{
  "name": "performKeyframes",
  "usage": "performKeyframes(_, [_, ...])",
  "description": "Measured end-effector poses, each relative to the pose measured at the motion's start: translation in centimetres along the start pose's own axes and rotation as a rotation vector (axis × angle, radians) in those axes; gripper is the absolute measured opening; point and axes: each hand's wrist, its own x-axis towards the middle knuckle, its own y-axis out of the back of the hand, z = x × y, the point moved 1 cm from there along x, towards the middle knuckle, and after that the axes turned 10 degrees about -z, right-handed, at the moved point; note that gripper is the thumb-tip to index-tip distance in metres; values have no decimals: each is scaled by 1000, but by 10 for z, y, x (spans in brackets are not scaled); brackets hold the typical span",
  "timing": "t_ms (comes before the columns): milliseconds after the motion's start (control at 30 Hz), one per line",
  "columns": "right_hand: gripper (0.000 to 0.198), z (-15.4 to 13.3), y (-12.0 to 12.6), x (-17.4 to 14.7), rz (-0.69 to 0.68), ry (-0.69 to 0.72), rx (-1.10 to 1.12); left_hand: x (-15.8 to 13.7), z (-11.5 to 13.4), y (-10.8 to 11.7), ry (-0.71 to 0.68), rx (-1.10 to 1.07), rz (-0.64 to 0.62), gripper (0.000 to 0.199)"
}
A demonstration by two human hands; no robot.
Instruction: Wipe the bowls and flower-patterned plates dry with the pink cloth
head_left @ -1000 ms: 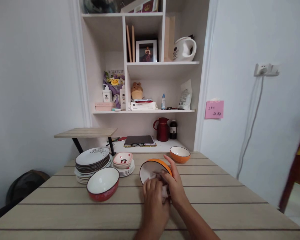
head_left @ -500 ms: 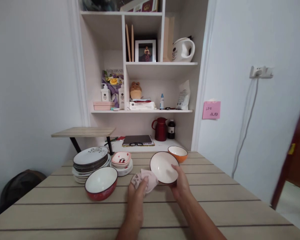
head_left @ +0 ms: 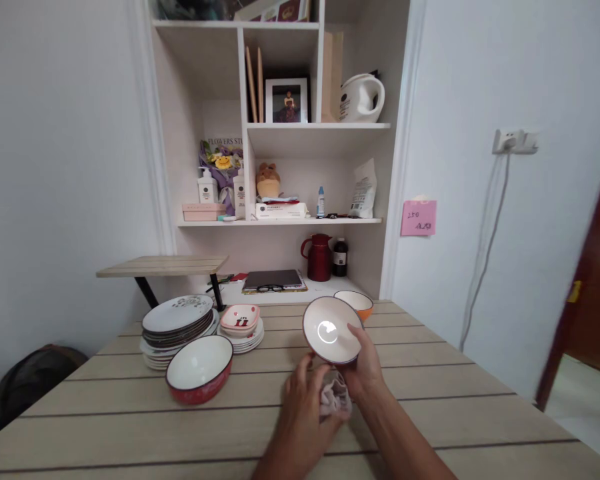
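Observation:
My right hand (head_left: 364, 363) grips a white-lined bowl (head_left: 330, 328) with a dark rim, thumb inside and fingers beneath. The bowl is tilted so its inside faces me, with a bright reflection in it. Below it, my left hand (head_left: 307, 400) is closed on a crumpled pale pink cloth (head_left: 335, 398), close under the bowl's lower edge. Behind the held bowl stands an orange bowl (head_left: 363, 308), partly hidden. To the left, a red bowl (head_left: 200, 373) with a white inside sits upright on the table.
A tall stack of plates (head_left: 177, 317) stands at the left of the wooden table (head_left: 220, 433). Beside it, small patterned dishes (head_left: 240, 319) rest on little white plates (head_left: 250, 341). At the back are a laptop (head_left: 273, 280), a red jug (head_left: 319, 259) and a dark bottle (head_left: 340, 258).
My left hand has moved right with the cloth, from beside the bowl to beneath its lower edge. The bowl has tilted further towards me in my right hand.

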Motion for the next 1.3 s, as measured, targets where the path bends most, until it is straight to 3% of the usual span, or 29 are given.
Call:
performKeyframes(100, [39, 2, -2, -1, 61, -21, 33, 1, -7, 7, -6, 97, 194, 49])
performKeyframes(200, [43, 1, -2, -1, 103, 12, 35, -1, -14, 18, -155, 141, 231, 31])
performKeyframes(267, [43, 0, 0, 0, 126, 18, 17, -2, -16, 25, -230, 187, 255, 33])
performKeyframes(333, [43, -1, 0, 0, 120, 28, -13, -2, -15, 30, -251, 286, 366, 38])
performKeyframes(467, [49, -3, -4, -5, 49, -8, -97, 3, -5, 31, -262, 680, 607, 48])
performKeyframes(567, [53, 1, -12, -13, -46, -103, -113, 7, 3, 26, -263, 918, 538, 59])
performKeyframes(667, [52, 11, -16, -20, -133, -208, -121, 8, 4, 23, -330, 969, 346, 48])
performKeyframes(767, [50, 22, -16, -20, -201, -231, -188, 10, -3, 23, -366, 787, 134, 34])
performKeyframes(867, [53, 21, -19, -16, -261, -202, -234, 13, -13, 25, -240, 404, 21, 36])
performKeyframes(967, [62, 0, -23, -15, -204, -134, -423, 15, -20, 28, -33, -22, 162, 32])
performKeyframes(1067, [58, -24, -18, -28, -118, 217, -866, 13, -25, 35, 125, -237, 339, 26])
performKeyframes(1133, [39, -23, -5, -45, -277, 349, -1174, 11, -25, 44, 183, -359, 416, 30])
performKeyframes(1200, [26, -5, 15, -65, -545, 335, -1444, 8, -23, 51, 213, -487, 481, 34])
performKeyframes(1233, [28, 8, 26, -73, -700, 293, -1559, 7, -21, 54, 210, -531, 499, 36])
performKeyframes(1300, [35, 33, 42, -81, -808, 282, -1688, 5, -15, 57, 196, -601, 511, 41])
